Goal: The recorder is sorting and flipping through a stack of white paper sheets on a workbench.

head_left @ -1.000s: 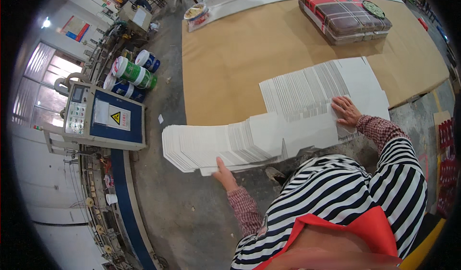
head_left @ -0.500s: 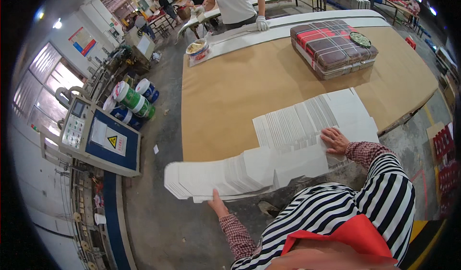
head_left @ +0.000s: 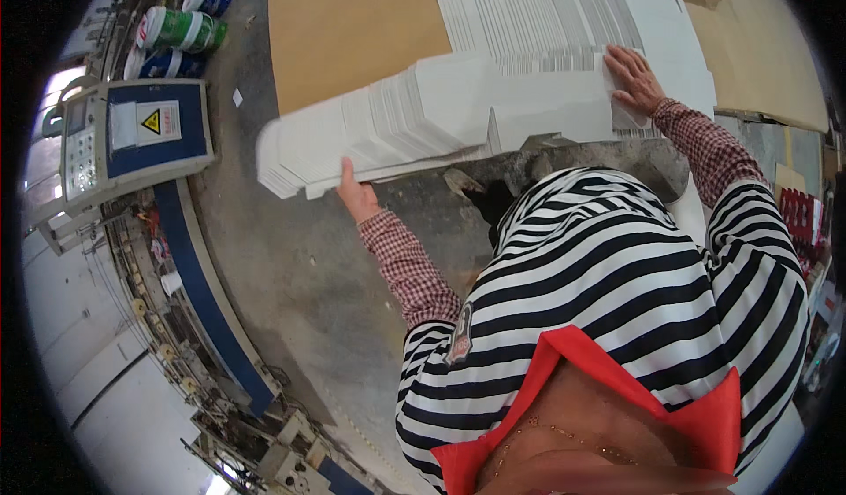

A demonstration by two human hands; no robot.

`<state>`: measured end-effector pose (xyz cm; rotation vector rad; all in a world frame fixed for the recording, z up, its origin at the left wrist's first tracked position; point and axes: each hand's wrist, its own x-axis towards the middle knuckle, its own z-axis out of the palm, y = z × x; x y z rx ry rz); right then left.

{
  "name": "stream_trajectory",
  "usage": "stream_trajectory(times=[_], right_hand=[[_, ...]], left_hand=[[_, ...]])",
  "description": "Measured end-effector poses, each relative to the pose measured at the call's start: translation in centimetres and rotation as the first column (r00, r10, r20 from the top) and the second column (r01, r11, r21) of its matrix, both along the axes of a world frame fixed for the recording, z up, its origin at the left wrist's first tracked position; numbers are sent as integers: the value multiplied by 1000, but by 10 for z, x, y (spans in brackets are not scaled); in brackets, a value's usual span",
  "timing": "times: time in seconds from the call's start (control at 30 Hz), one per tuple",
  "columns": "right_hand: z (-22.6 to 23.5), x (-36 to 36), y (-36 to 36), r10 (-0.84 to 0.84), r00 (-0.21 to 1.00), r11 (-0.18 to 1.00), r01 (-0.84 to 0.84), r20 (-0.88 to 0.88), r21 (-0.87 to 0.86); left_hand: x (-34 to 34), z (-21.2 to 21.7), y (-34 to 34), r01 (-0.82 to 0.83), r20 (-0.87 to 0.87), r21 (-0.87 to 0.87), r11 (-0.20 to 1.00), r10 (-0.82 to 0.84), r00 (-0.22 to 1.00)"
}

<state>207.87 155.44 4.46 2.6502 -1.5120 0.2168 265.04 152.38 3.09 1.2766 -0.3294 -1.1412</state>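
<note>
So the person has two fanned-out rows of white sheets going here. The lower row [head_left: 374, 125] runs along the near edge of the brown-topped table [head_left: 344, 33], and its left end sticks out past the edge, over the grey floor [head_left: 264, 257]. The upper row [head_left: 538, 24] lies just behind it on the tabletop, overlapped by it in the middle.

The left hand [head_left: 357, 197] has the near edge of the lower row, thumb on top, with the other fingers out of sight underneath (so no telling how hard it's squeezing). The right hand [head_left: 636, 83] isn't gripping anything: it's laid out flat, palm down, fingers straight and resting on the sheets by the right end of the lower row. The two hands are well apart.

Around that, there's a control box [head_left: 137, 134] with a blue panel off to the left, and a green-and-white bucket [head_left: 181, 30] among blue-and-white ones behind it. A small white scrap [head_left: 237, 98] lies on the floor near the table.
</note>
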Motion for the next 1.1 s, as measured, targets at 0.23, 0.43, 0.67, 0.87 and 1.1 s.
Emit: stream_trajectory(times=[0.23,0.43,0.67,0.87,1.1], right_hand=[[0,-9,7,-7,999,995,4,-32,-95],[-6,-19,24,-73,975,988,43,209,145],[-16,-16,31,-36,997,995,29,66,96],[-3,-14,22,-78,996,996,77,41,44],[-6,-16,20,-76,994,994,69,84,89]], left_hand=[[-66,60,23,110,757,-202,973,84,648],[-3,11,26,144,-221,-107,984,-165,961],[-40,29,30,-21,505,93,995,-29,862],[-53,60,28,84,619,-107,991,1,785],[10,-51,0,69,-164,-98,993,-85,983]])
